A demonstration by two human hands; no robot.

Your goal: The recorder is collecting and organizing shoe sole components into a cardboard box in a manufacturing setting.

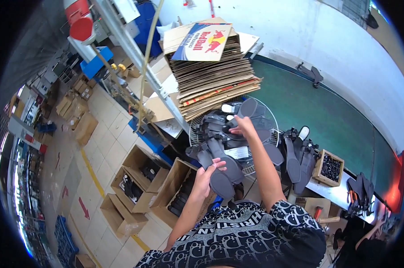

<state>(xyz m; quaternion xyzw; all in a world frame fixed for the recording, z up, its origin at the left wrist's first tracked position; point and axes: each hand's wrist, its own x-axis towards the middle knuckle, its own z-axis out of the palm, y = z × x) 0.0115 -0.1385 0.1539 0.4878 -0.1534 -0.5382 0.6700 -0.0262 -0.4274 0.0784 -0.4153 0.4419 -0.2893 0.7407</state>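
Note:
Dark grey sandals [249, 107] with black straps lie heaped in a round white wire basket [273, 121] in front of me. My left hand [206, 177] is at the heap's near left edge, its fingers closed round the side of a grey sandal [221, 184]. Over the middle of the basket, my right hand [243, 127] reaches in with its fingers bent together at a dark strap part; what exactly they grip is hidden. A white paper sheet [237, 152] lies among the sandals between my hands.
A tall stack of flattened cardboard [215, 76] stands behind the basket. More sandals [294, 163] and a wooden box of small black parts [329, 168] are on the right. Open cartons [173, 192] sit on the left floor. A metal post [144, 67] rises at left; a co-worker's arm [372, 232] shows lower right.

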